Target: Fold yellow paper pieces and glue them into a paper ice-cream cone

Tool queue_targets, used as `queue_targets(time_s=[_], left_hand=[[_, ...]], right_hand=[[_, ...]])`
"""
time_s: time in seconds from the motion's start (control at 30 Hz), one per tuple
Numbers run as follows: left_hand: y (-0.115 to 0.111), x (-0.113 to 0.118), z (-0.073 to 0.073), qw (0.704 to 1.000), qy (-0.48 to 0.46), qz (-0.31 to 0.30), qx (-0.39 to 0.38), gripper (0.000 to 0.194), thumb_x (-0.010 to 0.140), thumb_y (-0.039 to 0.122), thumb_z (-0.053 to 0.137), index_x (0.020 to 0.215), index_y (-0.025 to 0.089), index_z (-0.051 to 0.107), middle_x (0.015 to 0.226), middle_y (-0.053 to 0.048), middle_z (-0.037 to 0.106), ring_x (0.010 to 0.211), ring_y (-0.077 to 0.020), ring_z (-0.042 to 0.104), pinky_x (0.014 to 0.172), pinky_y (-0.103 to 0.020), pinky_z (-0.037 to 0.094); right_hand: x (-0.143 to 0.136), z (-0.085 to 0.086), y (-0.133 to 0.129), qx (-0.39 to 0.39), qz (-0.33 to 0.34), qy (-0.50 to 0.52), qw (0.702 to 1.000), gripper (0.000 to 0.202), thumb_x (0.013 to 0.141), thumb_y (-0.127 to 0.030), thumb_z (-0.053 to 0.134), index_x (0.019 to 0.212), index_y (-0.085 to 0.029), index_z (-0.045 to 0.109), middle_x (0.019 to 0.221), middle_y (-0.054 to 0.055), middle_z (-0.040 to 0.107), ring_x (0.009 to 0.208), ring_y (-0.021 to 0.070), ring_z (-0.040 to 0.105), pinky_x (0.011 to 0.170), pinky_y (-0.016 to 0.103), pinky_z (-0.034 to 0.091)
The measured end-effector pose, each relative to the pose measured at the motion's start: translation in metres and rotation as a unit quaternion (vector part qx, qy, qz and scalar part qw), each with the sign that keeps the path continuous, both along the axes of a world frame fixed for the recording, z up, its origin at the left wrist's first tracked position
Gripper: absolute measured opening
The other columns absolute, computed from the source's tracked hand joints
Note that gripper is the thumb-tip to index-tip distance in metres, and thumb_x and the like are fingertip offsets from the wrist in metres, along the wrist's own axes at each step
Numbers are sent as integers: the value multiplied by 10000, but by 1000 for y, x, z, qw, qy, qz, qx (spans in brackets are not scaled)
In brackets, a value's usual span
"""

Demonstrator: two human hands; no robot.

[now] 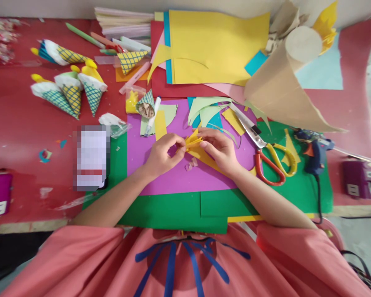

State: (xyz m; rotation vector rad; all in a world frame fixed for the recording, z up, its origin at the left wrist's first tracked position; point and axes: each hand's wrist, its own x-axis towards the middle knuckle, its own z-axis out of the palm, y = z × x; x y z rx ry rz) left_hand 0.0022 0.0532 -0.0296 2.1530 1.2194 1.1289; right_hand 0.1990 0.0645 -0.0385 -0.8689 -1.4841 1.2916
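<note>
Between my hands is a piece of yellow paper cut into a fringe of narrow strips (193, 142). My left hand (166, 154) pinches its left side between thumb and fingertips. On the right side my right hand (219, 150) grips it, thumb in front and fingers behind. A yellow paper band (207, 158) runs down to the right below the fringe, partly behind my right hand. Small pink paper scraps (191, 164) lie just under it on a purple sheet (173, 181). Right of my hands rest big scissors (259, 144) with one red and one yellow handle.
Several patterned paper cones (68, 94) lie at the left, near a phone (92, 156) with a blurred screen. Yellow sheets (219, 47) and a brown paper roll (284, 88) are at the back. A dark blue glue gun (315, 156) stands at the right, its cord trailing down.
</note>
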Motion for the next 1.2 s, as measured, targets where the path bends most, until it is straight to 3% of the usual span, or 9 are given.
queue_targets(time_s=[0.2, 0.6, 0.77, 1.0, 1.1, 1.2], left_hand=[[2, 0, -3, 1000, -6, -17, 1, 80, 878, 268, 576, 820, 213, 576, 748, 9, 636, 699, -120, 588, 664, -252, 471], [2, -1, -5, 999, 5, -29, 25, 127, 908, 265, 574, 808, 192, 600, 749, -3, 626, 737, -114, 580, 701, -241, 469], [2, 0, -5, 999, -3, -36, 35, 82, 889, 232, 600, 817, 192, 597, 773, -6, 637, 763, -117, 596, 720, -241, 481], [1, 0, -4, 999, -33, 5, 12, 108, 860, 241, 646, 958, 196, 642, 873, -5, 718, 805, -101, 663, 744, -208, 508], [1, 0, -3, 998, -59, 9, 0, 66, 860, 237, 645, 914, 207, 669, 851, 7, 734, 792, -101, 676, 744, -213, 517], [2, 1, -3, 997, -74, 12, -14, 51, 857, 229, 646, 887, 207, 681, 840, 7, 738, 780, -102, 681, 734, -216, 522]], right_hand=[[2, 7, 2, 25, -12, -56, 998, 146, 879, -370, 620, 861, -238, 678, 1066, 47, 691, 1075, 187, 631, 987, 411, 482], [0, 0, 3, 37, 13, -46, 998, 133, 873, -345, 634, 912, -236, 701, 1039, 46, 684, 1098, 190, 615, 968, 384, 471], [0, 3, 2, 28, -3, -61, 998, 157, 886, -362, 610, 854, -243, 708, 996, 36, 677, 1028, 174, 630, 942, 363, 477], [1, 4, 2, 30, -22, -52, 998, 163, 885, -337, 614, 803, -228, 702, 904, 29, 676, 910, 150, 640, 842, 323, 507], [-1, 4, 2, 46, -15, -48, 998, 165, 894, -315, 604, 779, -230, 685, 847, 17, 686, 877, 141, 642, 830, 306, 508], [-2, 2, 0, 5, -16, -36, 999, 142, 880, -336, 622, 800, -222, 647, 823, 8, 677, 802, 124, 642, 764, 279, 522]])
